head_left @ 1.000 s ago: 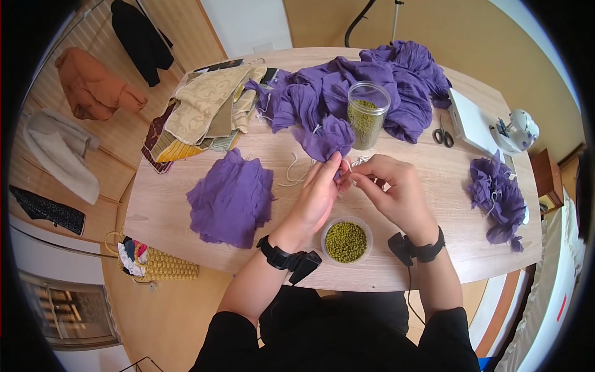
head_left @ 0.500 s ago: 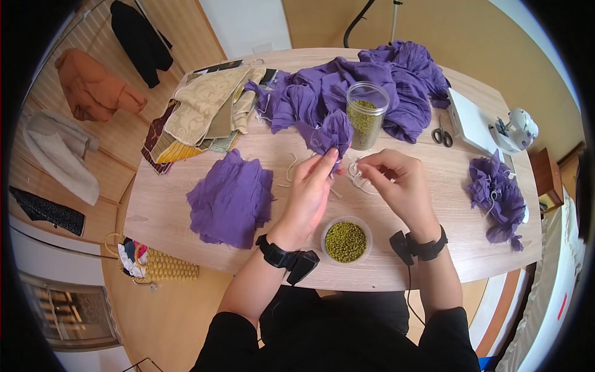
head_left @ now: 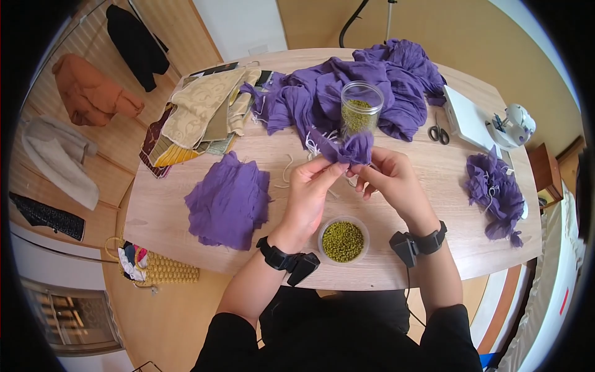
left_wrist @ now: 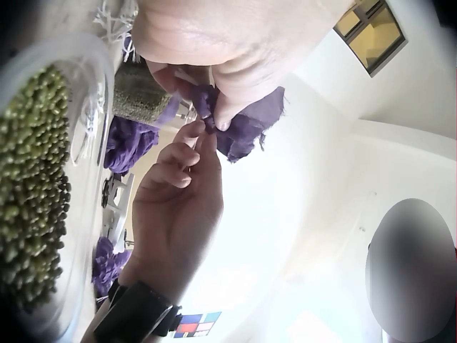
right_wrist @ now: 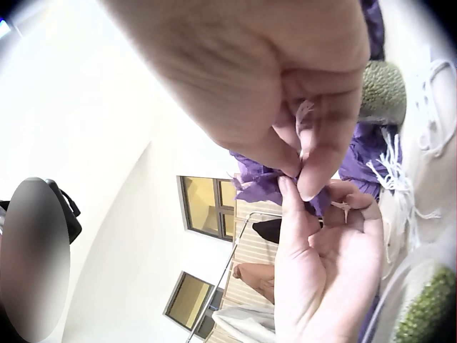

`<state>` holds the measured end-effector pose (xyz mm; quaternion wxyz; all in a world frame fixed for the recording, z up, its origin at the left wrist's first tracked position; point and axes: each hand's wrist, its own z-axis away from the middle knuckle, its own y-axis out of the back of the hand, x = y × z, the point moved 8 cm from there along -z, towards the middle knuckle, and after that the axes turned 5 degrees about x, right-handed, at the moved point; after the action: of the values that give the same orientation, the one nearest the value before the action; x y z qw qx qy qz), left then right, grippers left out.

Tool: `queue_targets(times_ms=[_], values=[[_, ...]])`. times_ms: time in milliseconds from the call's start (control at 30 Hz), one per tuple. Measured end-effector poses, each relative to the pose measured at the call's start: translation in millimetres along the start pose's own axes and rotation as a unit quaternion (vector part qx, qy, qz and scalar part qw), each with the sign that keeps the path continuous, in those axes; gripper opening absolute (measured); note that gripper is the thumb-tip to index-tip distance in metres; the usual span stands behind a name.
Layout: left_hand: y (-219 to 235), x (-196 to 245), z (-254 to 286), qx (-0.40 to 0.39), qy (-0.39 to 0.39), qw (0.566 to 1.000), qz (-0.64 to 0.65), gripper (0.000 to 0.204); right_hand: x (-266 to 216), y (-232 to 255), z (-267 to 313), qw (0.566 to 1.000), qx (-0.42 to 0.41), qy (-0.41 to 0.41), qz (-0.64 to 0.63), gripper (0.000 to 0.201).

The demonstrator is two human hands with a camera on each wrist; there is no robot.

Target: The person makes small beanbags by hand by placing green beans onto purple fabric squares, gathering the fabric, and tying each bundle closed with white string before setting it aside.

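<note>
Left hand [head_left: 307, 193] pinching cloth [head_left: 354, 149], wooden table [head_left: 155, 208], garments [head_left: 93, 90]

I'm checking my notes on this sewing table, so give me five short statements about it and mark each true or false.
1. The left hand and the right hand both pinch a small purple cloth. True.
2. The scissors lie on the person's left. False: the scissors lie on the right, near the sewing machine.
3. The tall clear jar contains green beans. True.
4. The low bowl nearest the person is empty. False: the bowl holds green beans.
5. Flat purple pieces lie on the table left of the hands. True.
</note>
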<state>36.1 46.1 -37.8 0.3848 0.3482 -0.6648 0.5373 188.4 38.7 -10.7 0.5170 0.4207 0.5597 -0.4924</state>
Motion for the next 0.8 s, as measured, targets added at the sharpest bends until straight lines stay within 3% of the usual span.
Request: queue_targets(times_ms=[167, 233, 467, 533, 800], values=[[4.7, -2.8, -1.1, 0.016, -0.006, 1.0, -0.005, 0.012, 7.2, 1.1, -2.7, 0.999, 0.001, 0.027, 0.035, 0.011], [6.2, -1.6, -1.3, 0.031, -0.013, 0.999, 0.002, 0.013, 2.1, 0.9, -0.3, 0.993, 0.042, 0.053, 0.101, 0.008], [6.0, -0.3, 1.1, 0.037, -0.021, 0.999, 0.016, 0.014, 2.5, -1.0, 1.7, 0.988, 0.055, 0.056, 0.137, 0.014], [7.3, -0.7, 1.9, 0.047, -0.017, 0.999, 0.014, 0.014, 5.8, 3.8, -0.4, 0.989, 0.087, 0.059, 0.1, 0.012], [6.7, 5.1, 3.2, 0.037, -0.075, 0.994, -0.075, 0.018, 12.4, 15.4, -5.3, 0.996, 0.084, 0.038, -0.013, 0.014]])
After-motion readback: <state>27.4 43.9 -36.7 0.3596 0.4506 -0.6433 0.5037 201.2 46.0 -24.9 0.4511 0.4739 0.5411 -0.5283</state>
